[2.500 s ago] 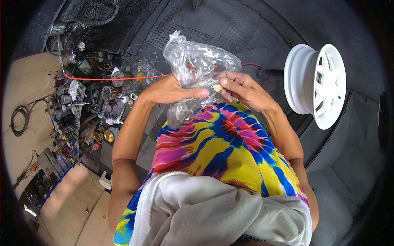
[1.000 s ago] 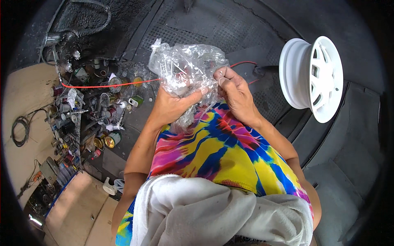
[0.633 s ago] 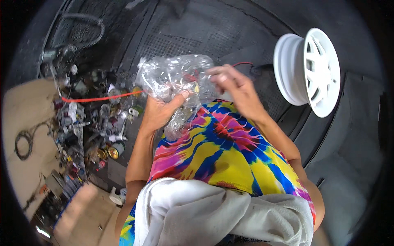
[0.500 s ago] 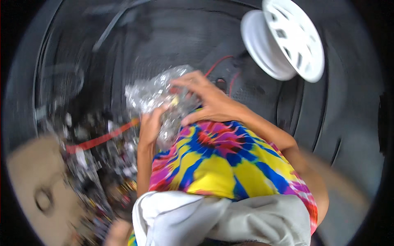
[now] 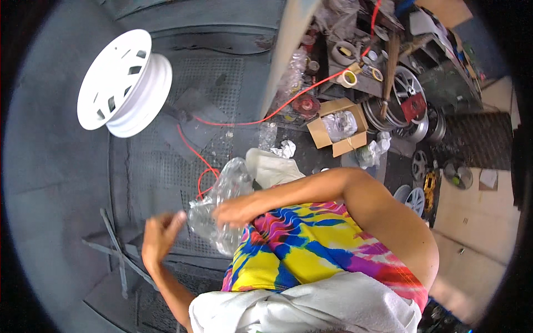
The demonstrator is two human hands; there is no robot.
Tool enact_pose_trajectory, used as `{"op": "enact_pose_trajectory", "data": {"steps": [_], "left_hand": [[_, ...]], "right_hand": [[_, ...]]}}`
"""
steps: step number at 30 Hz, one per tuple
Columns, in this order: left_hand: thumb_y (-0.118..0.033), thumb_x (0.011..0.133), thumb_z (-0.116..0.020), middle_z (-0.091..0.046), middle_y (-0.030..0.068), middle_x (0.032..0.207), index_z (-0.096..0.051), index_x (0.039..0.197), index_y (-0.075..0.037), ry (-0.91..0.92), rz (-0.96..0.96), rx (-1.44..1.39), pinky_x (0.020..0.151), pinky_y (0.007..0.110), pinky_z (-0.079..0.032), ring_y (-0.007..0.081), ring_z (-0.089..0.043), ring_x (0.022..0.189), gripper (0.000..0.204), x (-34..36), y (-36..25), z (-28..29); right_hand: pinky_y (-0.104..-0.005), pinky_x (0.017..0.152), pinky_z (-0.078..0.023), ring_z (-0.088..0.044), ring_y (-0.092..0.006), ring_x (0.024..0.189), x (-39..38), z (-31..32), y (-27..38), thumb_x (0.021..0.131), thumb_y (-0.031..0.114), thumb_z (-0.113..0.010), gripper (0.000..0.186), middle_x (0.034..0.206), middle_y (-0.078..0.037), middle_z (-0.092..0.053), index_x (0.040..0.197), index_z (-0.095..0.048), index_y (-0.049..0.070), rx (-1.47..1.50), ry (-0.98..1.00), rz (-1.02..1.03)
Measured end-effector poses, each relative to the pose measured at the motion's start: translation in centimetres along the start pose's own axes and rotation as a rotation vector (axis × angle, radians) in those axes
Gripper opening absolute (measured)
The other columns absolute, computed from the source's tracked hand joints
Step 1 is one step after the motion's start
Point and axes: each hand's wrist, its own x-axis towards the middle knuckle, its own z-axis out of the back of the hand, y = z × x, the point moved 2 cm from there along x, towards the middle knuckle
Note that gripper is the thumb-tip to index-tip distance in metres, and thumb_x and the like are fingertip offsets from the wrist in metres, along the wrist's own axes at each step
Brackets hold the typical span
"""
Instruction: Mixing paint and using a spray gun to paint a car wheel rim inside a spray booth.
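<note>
A crumpled clear plastic bag (image 5: 229, 180) hangs in front of my body, over the dark floor. My right hand (image 5: 237, 212) is closed on its near side, with the fingertips blurred and partly lost against the plastic. To the left of the bag, my left hand (image 5: 160, 234) is held up apart from it. Its thumb and fingers are spread, and nothing shows between them.
A white wheel rim (image 5: 125, 86) is at the upper left. A thin red hose (image 5: 266, 116) crosses the dark floor. Metal bars (image 5: 119, 250) lie lower left. A cardboard box (image 5: 350, 145) holding plastic, several other rims (image 5: 408, 83) and a cluttered bench (image 5: 366, 83) are to the right.
The view has swung right, so the white rim now appears at the left and the bench has come in. My left hand has come away from the plastic bag; my right remains on it.
</note>
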Motion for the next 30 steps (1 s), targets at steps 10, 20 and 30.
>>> {"op": "enact_pose_trajectory", "data": {"steps": [10,20,30], "left_hand": [[-0.028,0.1,-0.059,-0.067,0.0047,0.078,-0.067,0.089,0.002,0.191,-0.548,-0.656,0.072,0.027,-0.051,0.0102,-0.062,0.076,0.033,16.7,-15.1,-19.0],[-0.028,0.098,-0.061,-0.064,0.0029,0.07,-0.067,0.087,0.002,0.23,-0.312,-0.535,0.063,0.027,-0.049,0.0092,-0.058,0.066,0.032,23.2,-20.4,-28.2],[-0.021,0.094,-0.064,-0.066,0.0139,0.072,-0.067,0.09,0.002,0.263,-0.149,-0.209,0.062,0.035,-0.048,0.0235,-0.061,0.062,0.023,26.6,-28.8,-41.5]], "right_hand": [[-0.0348,0.078,-0.052,-0.065,-0.02,0.093,-3.1,7.0,11.5,0.095,0.021,-0.064,0.03,0.102,-0.013,-0.069,0.114,-0.064,-0.002,0.678,0.052,-0.03],[-0.0291,0.07,-0.053,-0.065,-0.013,0.079,-46.8,19.3,-3.6,0.089,0.023,-0.069,0.021,0.086,-0.005,-0.071,0.099,-0.072,0.005,0.129,-1.152,-1.171],[-0.0444,0.071,-0.056,-0.07,-0.0347,0.079,-81.6,34.7,-18.9,0.081,0.04,-0.066,0.038,0.083,-0.021,-0.07,0.082,-0.071,0.002,-0.869,-1.371,-1.74]]}}
